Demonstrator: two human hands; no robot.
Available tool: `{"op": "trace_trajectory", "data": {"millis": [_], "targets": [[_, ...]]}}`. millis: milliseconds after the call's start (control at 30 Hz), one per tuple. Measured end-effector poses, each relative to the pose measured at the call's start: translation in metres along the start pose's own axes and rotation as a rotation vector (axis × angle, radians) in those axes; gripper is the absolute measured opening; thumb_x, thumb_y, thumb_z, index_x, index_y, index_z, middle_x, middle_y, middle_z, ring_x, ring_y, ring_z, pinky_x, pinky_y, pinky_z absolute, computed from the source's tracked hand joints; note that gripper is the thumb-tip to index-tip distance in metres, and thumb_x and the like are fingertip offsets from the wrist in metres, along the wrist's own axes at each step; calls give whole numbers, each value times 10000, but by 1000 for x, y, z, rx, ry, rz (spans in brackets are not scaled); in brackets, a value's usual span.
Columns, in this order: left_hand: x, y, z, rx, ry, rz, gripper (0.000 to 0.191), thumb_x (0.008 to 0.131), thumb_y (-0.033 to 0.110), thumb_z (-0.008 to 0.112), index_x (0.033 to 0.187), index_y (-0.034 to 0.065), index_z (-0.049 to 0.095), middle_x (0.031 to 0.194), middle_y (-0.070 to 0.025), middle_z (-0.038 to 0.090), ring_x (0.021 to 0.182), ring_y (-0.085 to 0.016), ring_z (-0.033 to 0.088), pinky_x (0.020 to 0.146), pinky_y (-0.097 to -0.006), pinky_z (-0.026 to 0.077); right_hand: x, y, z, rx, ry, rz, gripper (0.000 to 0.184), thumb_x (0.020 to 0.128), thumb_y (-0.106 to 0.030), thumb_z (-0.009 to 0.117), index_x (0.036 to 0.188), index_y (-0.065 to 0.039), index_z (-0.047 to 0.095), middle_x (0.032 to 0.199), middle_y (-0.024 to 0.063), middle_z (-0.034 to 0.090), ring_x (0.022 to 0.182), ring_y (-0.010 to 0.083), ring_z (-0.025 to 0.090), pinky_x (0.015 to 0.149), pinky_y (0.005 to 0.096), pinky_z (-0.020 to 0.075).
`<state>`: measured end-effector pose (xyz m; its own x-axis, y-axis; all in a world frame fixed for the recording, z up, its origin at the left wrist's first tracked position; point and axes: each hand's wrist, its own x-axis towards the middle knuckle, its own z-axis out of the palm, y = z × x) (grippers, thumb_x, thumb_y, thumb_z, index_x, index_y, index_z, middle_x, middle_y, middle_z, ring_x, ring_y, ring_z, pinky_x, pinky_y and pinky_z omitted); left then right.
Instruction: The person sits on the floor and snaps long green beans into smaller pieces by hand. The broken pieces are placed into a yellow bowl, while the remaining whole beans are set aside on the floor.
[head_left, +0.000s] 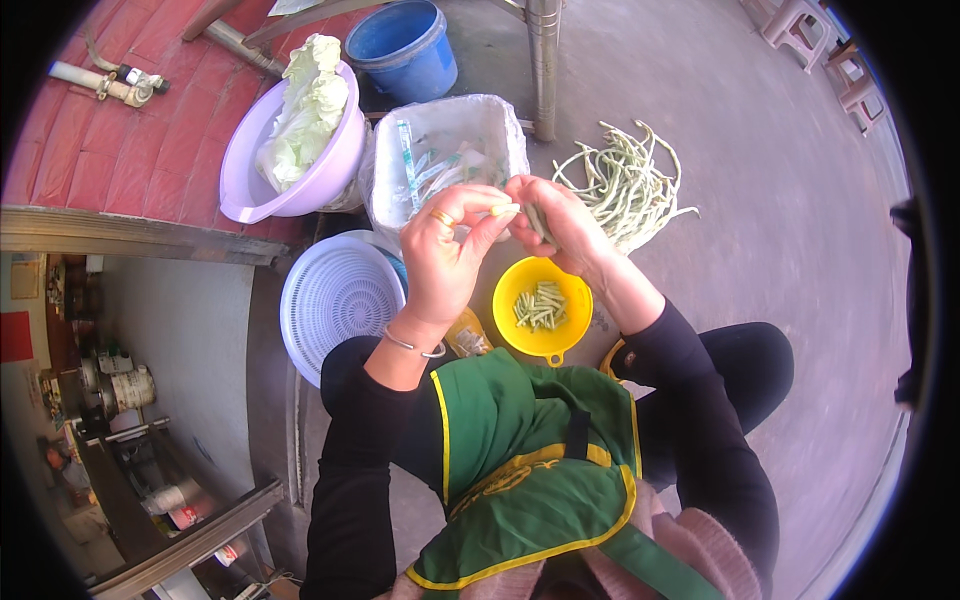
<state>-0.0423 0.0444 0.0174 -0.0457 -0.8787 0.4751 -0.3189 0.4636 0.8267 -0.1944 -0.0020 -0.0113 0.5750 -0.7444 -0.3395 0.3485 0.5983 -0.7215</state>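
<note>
My left hand (442, 244), with a ring and a bracelet on it, pinches a small pale yellow piece (504, 210) between thumb and forefinger; what the piece is, I cannot tell. Close beside it, my right hand (566, 221) is curled around several short lengths of green bean (538, 225), partly hidden by the fingers. Below the hands a yellow plastic colander (511, 334) stands on the floor with cut bean pieces (541, 306) in it. A loose heap of long beans (626, 180) lies on the floor beyond my right hand.
A lined waste bin (390, 161) holding scraps stands just beyond my left hand. Left of it are a lilac basin (247, 176) with cabbage leaves (307, 105) and a pale blue basket (300, 315). Behind stand a blue bucket (420, 67) and a metal table leg (543, 75).
</note>
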Motion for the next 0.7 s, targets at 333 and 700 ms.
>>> {"op": "trace_trajectory", "data": {"millis": [333, 700], "targets": [[-3, -15, 5, -621, -62, -713, 92, 883, 108, 571, 931, 40, 532, 896, -96, 642, 797, -142, 622, 646, -232, 506, 11, 8, -43, -609, -84, 127, 177, 839, -211, 448, 868, -71, 552, 649, -30, 510, 543, 43, 494, 415, 184, 349], [-39, -44, 45, -291, -486, -956, 126, 855, 166, 613, 865, 59, 547, 781, -40, 643, 717, -91, 606, 598, -216, 488, 23, 104, -100, -1272, -273, 520, 405, 807, -259, 581, 1139, -30, 546, 916, 119, 641, 864, 230, 623, 649, 333, 507]]}}
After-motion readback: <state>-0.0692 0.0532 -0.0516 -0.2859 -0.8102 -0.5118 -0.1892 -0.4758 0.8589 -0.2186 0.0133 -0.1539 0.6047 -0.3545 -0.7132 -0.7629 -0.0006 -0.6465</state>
